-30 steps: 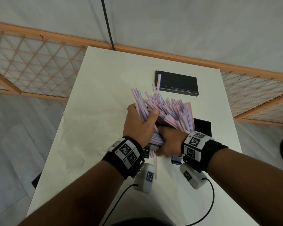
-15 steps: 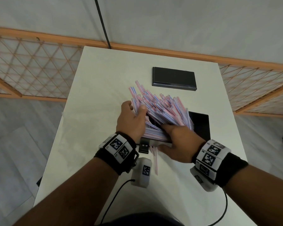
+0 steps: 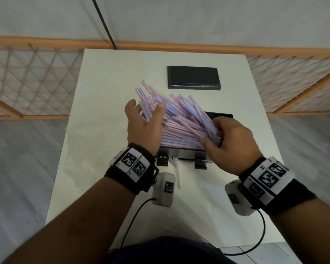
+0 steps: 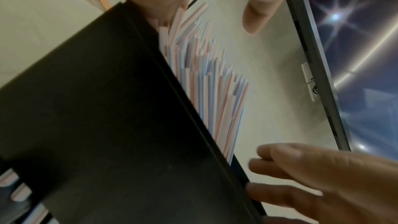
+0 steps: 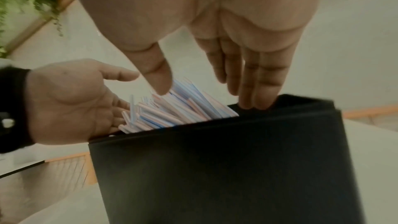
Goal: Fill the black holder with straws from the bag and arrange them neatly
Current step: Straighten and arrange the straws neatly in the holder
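Note:
A thick bundle of pink and blue striped straws [image 3: 179,122] stands in the black holder [image 3: 181,154] at mid-table, fanned out and leaning to the far left. My left hand [image 3: 147,109] is open, palm against the left side of the bundle and thumb lying over the straws. My right hand [image 3: 212,131] reaches into the right end of the holder [image 5: 215,168] with straight fingers; its thumb touches the straws [image 5: 172,108] from the front. The left wrist view shows the holder wall [image 4: 96,108] with straws [image 4: 215,91] rising behind it.
A flat black lid [image 3: 193,78] lies at the far side of the white table [image 3: 103,92]. Up to three loose straws [image 3: 176,171] lie on the table in front of the holder. Wooden lattice fencing [image 3: 32,82] flanks the table on both sides.
Both hands gripped the bundle low a second ago. My left hand has let go and opened against the left side; my right hand has shifted to the right end. The straws have fanned out leftward.

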{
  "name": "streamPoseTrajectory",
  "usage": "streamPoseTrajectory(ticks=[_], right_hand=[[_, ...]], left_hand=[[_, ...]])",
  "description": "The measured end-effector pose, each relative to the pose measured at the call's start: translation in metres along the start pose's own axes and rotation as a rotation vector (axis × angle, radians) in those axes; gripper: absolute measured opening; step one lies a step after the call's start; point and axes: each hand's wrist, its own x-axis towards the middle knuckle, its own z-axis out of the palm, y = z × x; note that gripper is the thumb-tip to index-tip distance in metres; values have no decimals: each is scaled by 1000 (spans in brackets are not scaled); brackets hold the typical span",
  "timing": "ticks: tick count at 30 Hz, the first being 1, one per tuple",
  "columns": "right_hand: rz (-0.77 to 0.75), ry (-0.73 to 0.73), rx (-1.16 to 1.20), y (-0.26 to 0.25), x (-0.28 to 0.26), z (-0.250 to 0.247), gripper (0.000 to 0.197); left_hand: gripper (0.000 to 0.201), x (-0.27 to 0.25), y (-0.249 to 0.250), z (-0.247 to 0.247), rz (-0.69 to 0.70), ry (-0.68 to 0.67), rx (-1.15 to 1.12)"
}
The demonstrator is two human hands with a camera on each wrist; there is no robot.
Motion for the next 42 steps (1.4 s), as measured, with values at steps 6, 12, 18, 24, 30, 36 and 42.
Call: streamPoseTrajectory(ticks=[6,12,18,24,30,36,42], right_hand=[[-89,-77,-26,-10,-4,17,50],[-153,-170,-99,-22,-29,27,16],[123,-561,-277,-4,-15,100,43],[332,-544,-141,0,-22,142,43],[416,-645,-128,6,-26,146,35],[496,-866,4,11,-36,135,18],[556,-1082,-17,25,-53,115,13]], left_hand=[[99,-6,-3,2,27,-4,6],[74,0,-12,3,66,-2,69],[46,3,-19,8,155,5,132],[46,3,-22,6,170,1,178],[46,2,-21,7,176,-21,190],[46,3,-23,5,196,-24,175],[44,2,-20,6,169,-23,144]])
